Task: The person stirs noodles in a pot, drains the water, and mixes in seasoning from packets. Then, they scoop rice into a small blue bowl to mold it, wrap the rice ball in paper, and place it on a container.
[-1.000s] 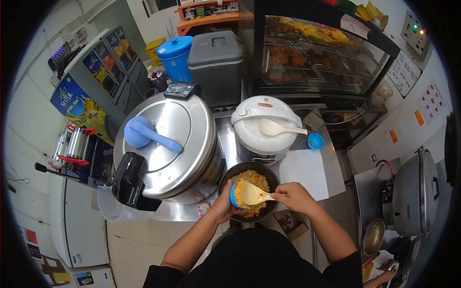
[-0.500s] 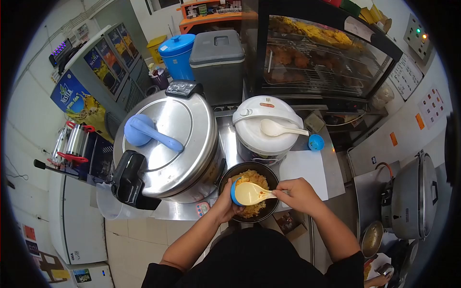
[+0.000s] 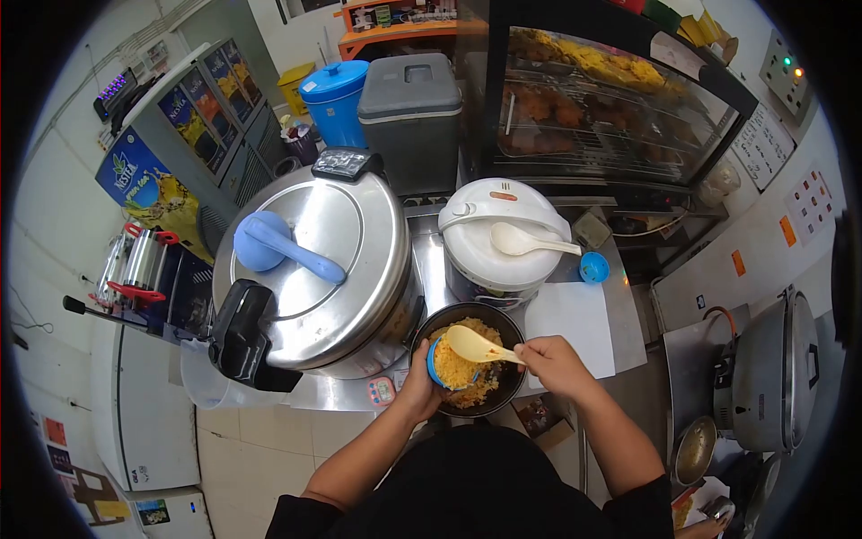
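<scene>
My left hand [image 3: 419, 386] is wrapped round a small blue cup [image 3: 433, 366] filled with yellow-orange rice [image 3: 458, 366]. It holds the cup over a dark round pot [image 3: 515, 359] that contains more of the rice. My right hand [image 3: 555, 364] grips the handle of a cream rice paddle [image 3: 469, 344]. The paddle's blade is above the far edge of the cup, tilted, with a few grains near its neck. Part of the cup is hidden behind my fingers and the rice.
A large steel rice cooker [image 3: 332, 251] with a blue ladle [image 3: 287, 251] on its lid stands left. Behind the pot is a white rice cooker [image 3: 476, 202] carrying a white paddle [image 3: 530, 241]. A sheet of white paper [image 3: 575, 332] lies right. Another person's hand [image 3: 705, 528] shows bottom right.
The paddle has lifted off the cup's top and moved slightly up and right, uncovering the rice in the cup. My left hand still holds the cup over the pot.
</scene>
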Tool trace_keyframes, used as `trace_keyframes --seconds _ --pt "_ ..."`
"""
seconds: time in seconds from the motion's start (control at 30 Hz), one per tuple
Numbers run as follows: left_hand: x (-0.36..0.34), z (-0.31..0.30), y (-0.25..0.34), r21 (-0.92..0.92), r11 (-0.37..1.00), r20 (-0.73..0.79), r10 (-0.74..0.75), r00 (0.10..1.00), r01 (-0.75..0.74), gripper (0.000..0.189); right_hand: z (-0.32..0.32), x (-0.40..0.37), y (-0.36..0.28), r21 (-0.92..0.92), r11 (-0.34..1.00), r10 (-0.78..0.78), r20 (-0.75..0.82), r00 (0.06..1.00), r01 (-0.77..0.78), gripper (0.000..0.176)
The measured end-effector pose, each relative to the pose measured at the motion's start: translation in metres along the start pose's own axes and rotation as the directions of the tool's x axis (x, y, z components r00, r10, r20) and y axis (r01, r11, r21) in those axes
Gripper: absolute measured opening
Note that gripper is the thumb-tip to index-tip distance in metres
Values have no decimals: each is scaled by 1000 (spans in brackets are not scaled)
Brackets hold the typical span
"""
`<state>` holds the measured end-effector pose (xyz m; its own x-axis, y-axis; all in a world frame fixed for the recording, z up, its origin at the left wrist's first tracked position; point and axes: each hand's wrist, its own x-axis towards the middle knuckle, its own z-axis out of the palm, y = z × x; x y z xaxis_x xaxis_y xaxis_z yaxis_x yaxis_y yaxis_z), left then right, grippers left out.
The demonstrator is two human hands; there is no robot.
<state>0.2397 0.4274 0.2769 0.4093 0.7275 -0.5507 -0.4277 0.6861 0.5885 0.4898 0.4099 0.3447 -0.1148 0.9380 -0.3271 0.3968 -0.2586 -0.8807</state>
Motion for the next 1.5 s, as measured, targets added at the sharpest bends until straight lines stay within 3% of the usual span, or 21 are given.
trace_keyframes --seconds 0.23,0.33,0.43,0.53,0.63,0.73,0.83,0.93,1.07,1.27,1.37,1.47,1.5 --pt "10 -7 -12 -27 999 -33 40 999 -41 63 10 -6 -9 -140 989 -58 2 998 57 39" --pt "4 -2 -3 -42 999 -31 13 999 -14 64 1 -4 -9 -101 995 -8 -26 1000 5 38" --pt "2 2 2 -51 999 27 -14 1000 15 63 15 -6 -9 -253 964 -93 -26 995 83 35" --pt "-7 19 7 -13 1000 -79 5 997 -6 63 19 -10 -20 -443 891 -150 -68 986 105 34" --pt "-5 14 1 17 1000 -82 -14 997 15 63 16 -11 -20 -521 838 -215 -42 976 162 33" --pt "4 0 -12 25 998 8 60 998 -60 65 -3 -9 -18 -331 937 -142 -70 987 111 36" --pt "6 -7 -14 -79 975 83 213 973 -207 64 -7 2 18 -34 999 22 -112 993 -26 41" --pt "10 -3 -19 -125 952 86 291 953 -280 60 10 4 30 56 997 57 -73 996 -53 44" --pt "15 -6 -23 -57 928 92 372 923 -368 55 17 -4 24 -95 995 41 -30 999 -43 43" --pt "8 1 -20 -69 928 151 372 916 -366 55 2 0 15 94 994 59 -79 995 -52 43" --pt "12 1 -23 -63 931 161 365 917 -360 54 14 -7 3 -232 968 -113 -73 991 93 40" --pt "9 -2 -24 -73 925 144 379 914 -372 51 -1 -14 -17 -349 934 -118 -99 988 76 38" --pt "7 -3 -23 -102 921 142 387 911 -376 51 -4 -12 -16 -282 957 -102 -118 988 65 38"
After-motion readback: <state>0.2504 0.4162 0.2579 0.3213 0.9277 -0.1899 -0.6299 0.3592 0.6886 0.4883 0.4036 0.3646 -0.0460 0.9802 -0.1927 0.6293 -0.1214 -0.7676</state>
